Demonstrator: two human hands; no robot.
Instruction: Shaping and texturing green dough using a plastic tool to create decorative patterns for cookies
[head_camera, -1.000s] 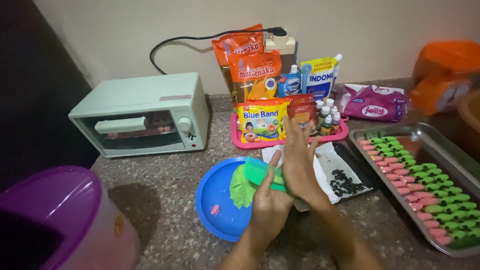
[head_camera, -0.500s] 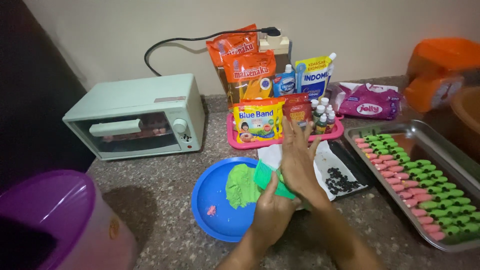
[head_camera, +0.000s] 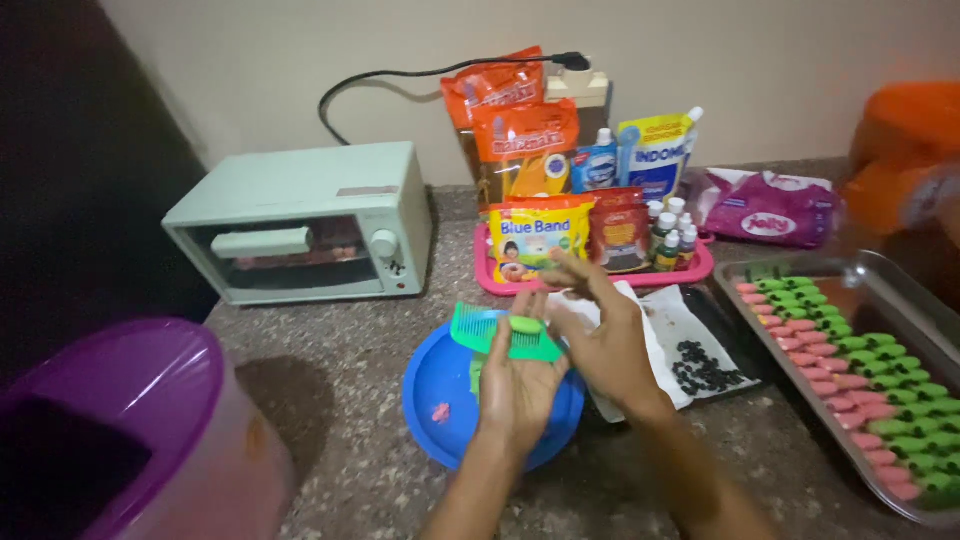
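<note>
Nearest the camera, the person's two forearms rise from the bottom edge over a speckled stone surface (head_camera: 350, 450). The left hand (head_camera: 520, 385) lies palm up, cupped loosely around a green plastic comb (head_camera: 500, 333), which rests flat across the fingers with its teeth pointing away; held this way, the toothed face gives a ridged bed to press on. A small lump of green dough (head_camera: 524, 325) sits on the comb, and the right hand (head_camera: 600, 345) comes in beside it with fingers curled, fingertips touching the dough as if pressing or rolling it against the teeth.

Directly below the hands is a round blue plate (head_camera: 440, 385) with a small pink scrap on it, probably placed there to catch pieces. At the left edge stands a purple tub (head_camera: 110, 400). To the right, a metal tray (head_camera: 900, 300) holds neat rows of pink and green shaped pieces, kept close to the working hands. Between plate and tray lies a white sheet (head_camera: 680, 330) with small dark bits.

Farther back, a pink tray (head_camera: 600, 278) holds packets and little bottles, and a pale green toaster oven (head_camera: 300, 220) stands against the wall.
</note>
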